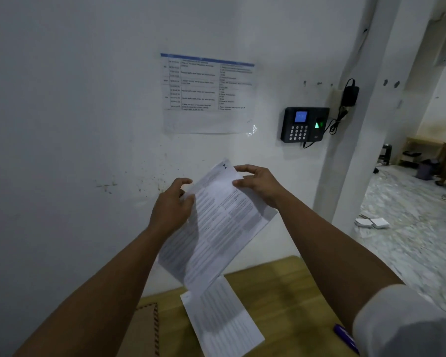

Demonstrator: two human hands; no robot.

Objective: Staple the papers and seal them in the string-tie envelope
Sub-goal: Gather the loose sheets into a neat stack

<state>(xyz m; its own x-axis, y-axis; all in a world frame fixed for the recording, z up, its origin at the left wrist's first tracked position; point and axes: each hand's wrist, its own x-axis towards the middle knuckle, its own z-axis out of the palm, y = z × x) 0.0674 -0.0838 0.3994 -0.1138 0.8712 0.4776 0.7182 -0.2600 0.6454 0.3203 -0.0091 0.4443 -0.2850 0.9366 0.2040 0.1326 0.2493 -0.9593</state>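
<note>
Head view: a person is holding a sheaf of printed papers [216,222] up in front of a white wall, above the near edge of a wooden table [281,284].
Papers: the sheets are hanging tilted in the air, top corner pointing up and away, lower edges fanning slightly apart; the print is too blurred to read.
Left hand: the left hand [171,204] is gripping the sheaf's left edge, fingers curling round it with the thumb on the facing side.
Right hand: the right hand [258,182] is pinching the upper right edge, thumb on the front and fingers arching over the top corner.
Loose sheet: another printed sheet [222,320] is lying flat on the table directly below the held sheaf.
Envelope: a brown envelope [144,331] with a red-striped border is lying at the table's left end, partly cut off by the left forearm.
Blue object: a blue object [345,337], possibly the stapler, is peeking out on the table beside the right arm's white sleeve [407,320]; what it is cannot be told.
Wall: a printed schedule [207,94] is hanging above the hands, with a black keypad fingerprint terminal [304,124] glowing to its right and a plugged-in adapter [350,94] above that.
Floor: small white packets [372,222] are lying on the marbled floor [410,228] beyond a white pillar [350,150].
</note>
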